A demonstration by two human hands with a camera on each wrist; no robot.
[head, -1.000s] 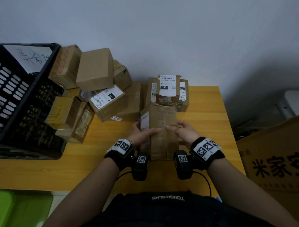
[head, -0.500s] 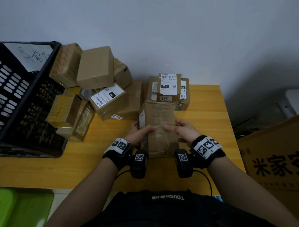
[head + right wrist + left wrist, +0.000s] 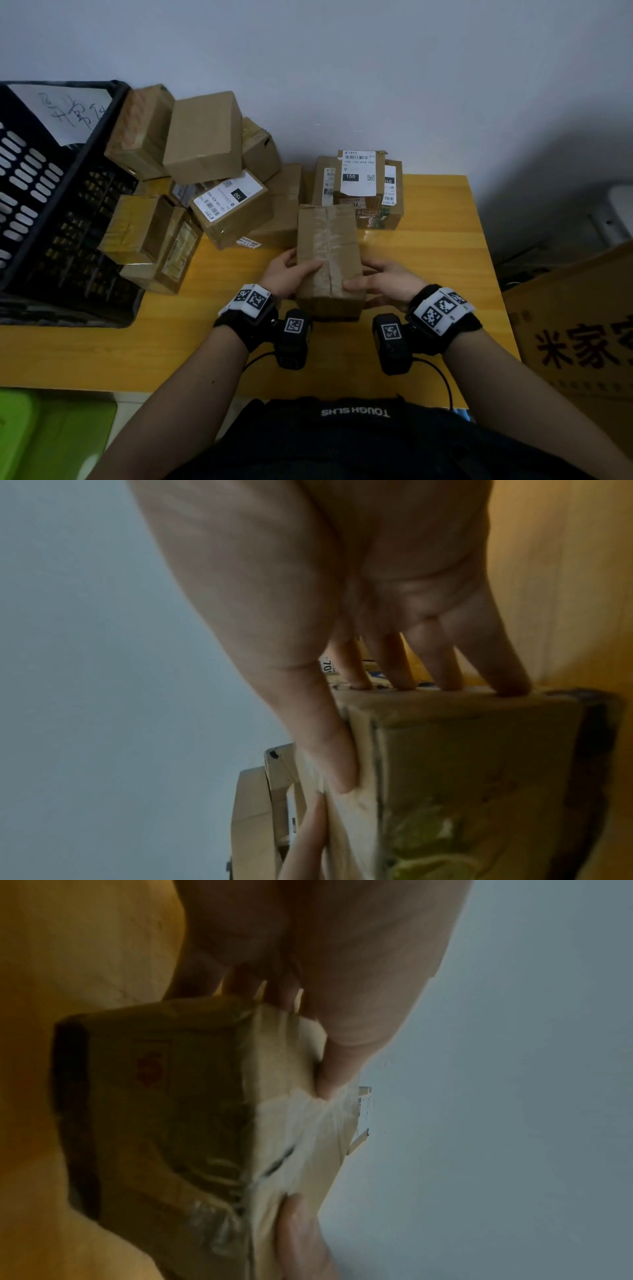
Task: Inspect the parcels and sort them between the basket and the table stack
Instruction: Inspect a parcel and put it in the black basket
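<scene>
**Parcel in both hands, tape side up**

I've got the parcel (image 3: pixel 329 260) clamped between my two hands, just above the tabletop (image 3: pixel 438 246). My left hand (image 3: pixel 286 275) wraps its left side, thumb laid across the top face, the other fingers (image 3: pixel 240 980) curled down under the far edge. My right hand (image 3: pixel 383 282) takes the opposite side, thumb on top near the tape seam, fingers (image 3: pixel 445 666) hooked over the edge, as the right wrist view shows plainly. Both thumbs nearly meet on the crinkled clear tape that runs along the top. From the left wrist view I catch a red stamp on the side face below my thumb; too blurred to read.

Just beyond my fingertips stands the stack (image 3: pixel 359 188) of labelled parcels, the top one wearing a white label with a barcode and "150" on black. It sits close behind the parcel I hold; I cannot tell whether the two touch.

Off past my left hand there's a loose pile (image 3: pixel 202 178) of brown boxes, some tilted, one showing another "150" label. They lean against the black basket (image 3: pixel 68 212) further left, which lies tipped on its side with its slotted wall towards me and a sheet with handwriting inside.

Well out to the right of my right hand, off the tabletop, stands a big carton (image 3: pixel 582 342) with dark printed characters. Down by my left elbow, below the tabletop edge, there's something green (image 3: pixel 44 438).
</scene>
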